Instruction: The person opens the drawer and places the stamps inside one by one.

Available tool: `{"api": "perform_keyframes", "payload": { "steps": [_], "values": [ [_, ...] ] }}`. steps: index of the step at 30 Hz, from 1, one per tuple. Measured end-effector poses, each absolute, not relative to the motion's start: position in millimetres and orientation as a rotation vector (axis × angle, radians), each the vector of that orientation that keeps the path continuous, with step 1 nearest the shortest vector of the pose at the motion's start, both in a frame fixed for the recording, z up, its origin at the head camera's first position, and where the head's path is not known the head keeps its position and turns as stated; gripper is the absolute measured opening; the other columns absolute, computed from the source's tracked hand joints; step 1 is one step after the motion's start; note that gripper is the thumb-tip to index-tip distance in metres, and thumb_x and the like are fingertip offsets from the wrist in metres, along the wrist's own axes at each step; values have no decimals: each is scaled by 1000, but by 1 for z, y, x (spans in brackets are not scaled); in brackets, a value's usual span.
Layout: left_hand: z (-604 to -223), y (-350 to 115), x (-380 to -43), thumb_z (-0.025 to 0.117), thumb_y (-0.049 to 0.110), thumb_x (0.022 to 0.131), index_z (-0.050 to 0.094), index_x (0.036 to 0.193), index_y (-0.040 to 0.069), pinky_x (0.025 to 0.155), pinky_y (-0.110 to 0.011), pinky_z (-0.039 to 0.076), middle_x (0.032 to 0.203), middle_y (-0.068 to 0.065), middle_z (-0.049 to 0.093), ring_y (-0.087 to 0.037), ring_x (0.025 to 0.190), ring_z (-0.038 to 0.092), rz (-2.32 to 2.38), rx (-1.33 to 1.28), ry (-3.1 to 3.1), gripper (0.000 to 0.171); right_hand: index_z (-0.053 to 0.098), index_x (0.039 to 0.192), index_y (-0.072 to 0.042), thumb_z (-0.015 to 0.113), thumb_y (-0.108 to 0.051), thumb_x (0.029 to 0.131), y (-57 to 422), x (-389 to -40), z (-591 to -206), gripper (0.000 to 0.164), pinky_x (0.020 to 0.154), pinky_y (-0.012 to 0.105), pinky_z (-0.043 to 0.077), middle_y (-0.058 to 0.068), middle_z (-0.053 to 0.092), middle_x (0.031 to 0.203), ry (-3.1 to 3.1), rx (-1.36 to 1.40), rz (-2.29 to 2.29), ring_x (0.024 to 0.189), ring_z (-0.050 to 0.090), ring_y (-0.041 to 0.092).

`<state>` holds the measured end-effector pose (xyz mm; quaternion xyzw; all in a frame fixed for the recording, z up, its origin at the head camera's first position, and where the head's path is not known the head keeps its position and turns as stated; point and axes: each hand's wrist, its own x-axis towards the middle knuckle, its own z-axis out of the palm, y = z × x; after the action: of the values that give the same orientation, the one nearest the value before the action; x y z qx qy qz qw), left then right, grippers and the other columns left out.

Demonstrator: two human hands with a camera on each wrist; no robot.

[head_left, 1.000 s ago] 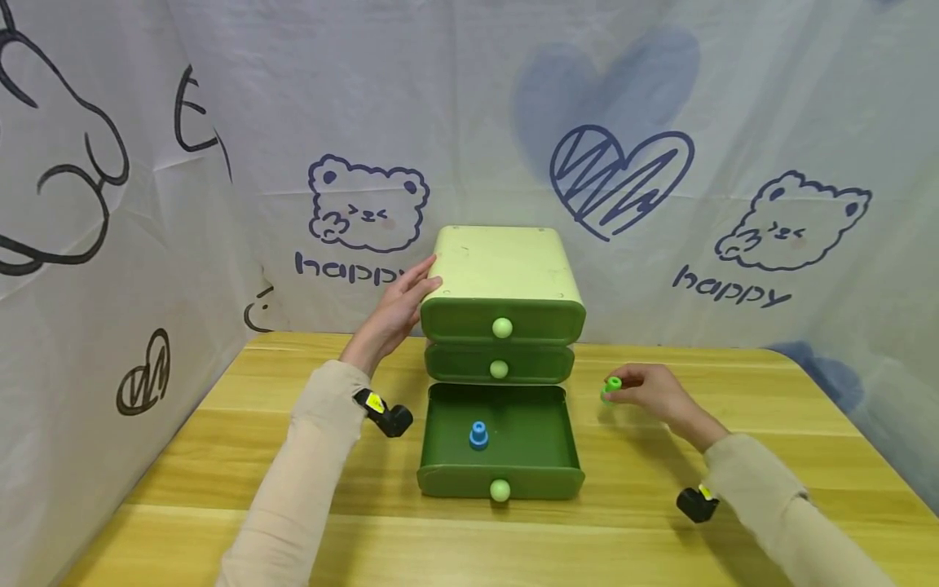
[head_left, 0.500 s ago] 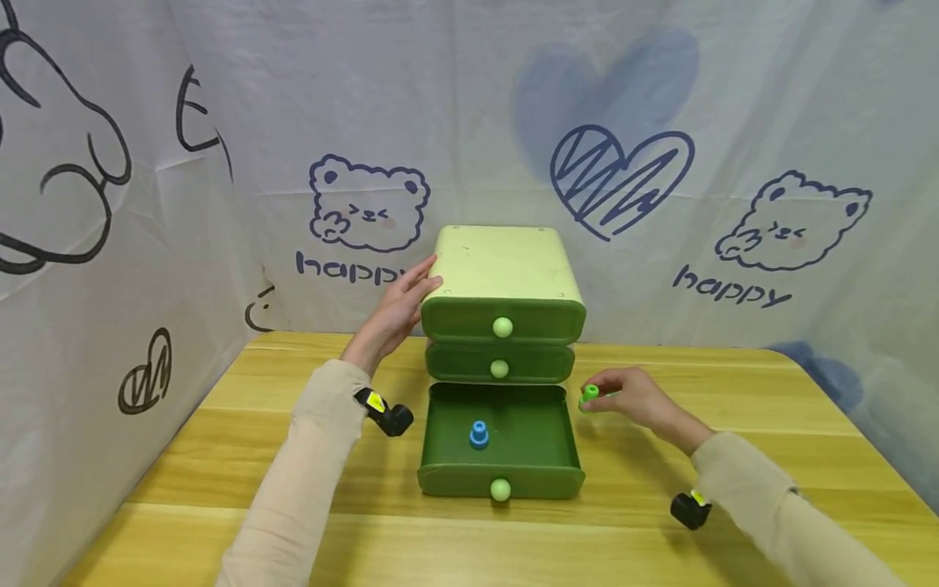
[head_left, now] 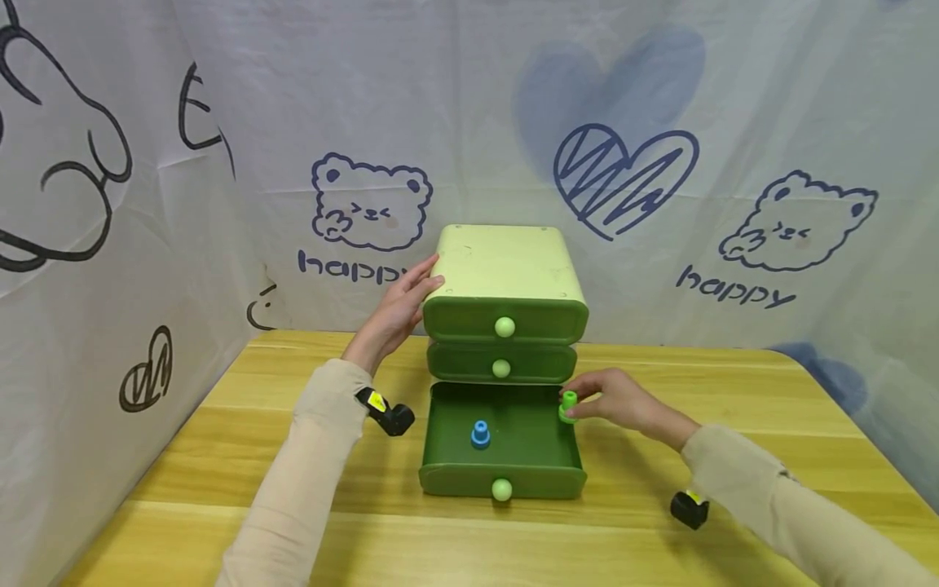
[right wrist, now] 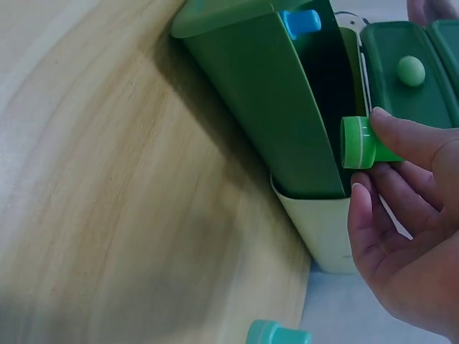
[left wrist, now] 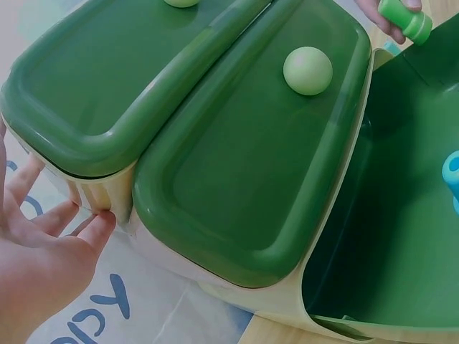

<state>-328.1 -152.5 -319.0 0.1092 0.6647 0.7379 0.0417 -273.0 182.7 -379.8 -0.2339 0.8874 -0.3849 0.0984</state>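
A small drawer cabinet (head_left: pixel 509 261) with a pale yellow shell and green drawers stands on the table. My left hand (head_left: pixel 392 322) rests against its upper left side, fingers fairly straight, as the left wrist view also shows (left wrist: pixel 54 244). The bottom drawer (head_left: pixel 502 483) is pulled out; a blue stepped, peg-like piece (head_left: pixel 480 435) stands upright inside. Between thumb and fingers, my right hand (head_left: pixel 619 399) pinches a similar green piece (right wrist: pixel 358 143). In the head view the green piece overlaps the drawer's right wall near the back corner.
A teal piece (right wrist: pixel 276 333) of similar shape is on the table to the right of the drawer, hidden behind the right hand in the head view. The two upper drawers are closed, with round knobs (head_left: pixel 504 327). A printed white cloth (head_left: pixel 499 122) hangs behind the table.
My right hand has moved left with the green piece, from over the table right of the cabinet to the drawer's right wall. The left hand has stayed against the cabinet.
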Motion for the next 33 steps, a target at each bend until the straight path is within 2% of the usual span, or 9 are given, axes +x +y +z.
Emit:
{"api": "perform_keyframes", "payload": {
  "steps": [6, 11, 16, 22, 33],
  "values": [
    [-318, -152, -327, 54, 23, 98, 28, 154, 20, 113, -40, 29, 158, -6, 21, -23, 141, 25, 2251, 329, 2045, 62, 68, 112, 5, 76, -15, 84, 175, -275, -379, 36, 70, 31, 53, 4, 71, 92, 2621, -783, -1094, 89, 66, 25],
    [-318, -152, -327, 55, 24, 98, 28, 154, 19, 113, -40, 27, 158, -8, 20, -23, 142, 24, 2235, 338, 2054, 62, 69, 115, 1, 74, -19, 86, 167, -273, -379, 35, 68, 29, 51, 5, 72, 99, 2592, -855, -1012, 91, 65, 24],
    [-318, -152, -328, 55, 24, 98, 28, 154, 20, 113, -39, 28, 158, -7, 21, -23, 141, 26, 2237, 328, 2059, 62, 72, 112, -7, 75, -17, 85, 157, -275, -377, 29, 80, 33, 55, 5, 70, 110, 2488, -892, -984, 104, 63, 25],
    [-318, -152, -327, 54, 22, 99, 29, 154, 19, 112, -39, 29, 158, -8, 21, -23, 141, 27, 2256, 327, 2047, 61, 73, 109, -9, 77, -14, 83, 147, -281, -378, 26, 86, 35, 53, 1, 69, 109, 2371, -878, -987, 107, 60, 25],
    [-318, -153, -327, 54, 23, 98, 28, 154, 20, 112, -38, 30, 159, -8, 20, -23, 141, 25, 2242, 325, 2059, 61, 74, 101, -8, 78, -7, 80, 131, -288, -389, 22, 76, 28, 55, -1, 70, 100, 2301, -885, -984, 100, 62, 20]
  ]
}}
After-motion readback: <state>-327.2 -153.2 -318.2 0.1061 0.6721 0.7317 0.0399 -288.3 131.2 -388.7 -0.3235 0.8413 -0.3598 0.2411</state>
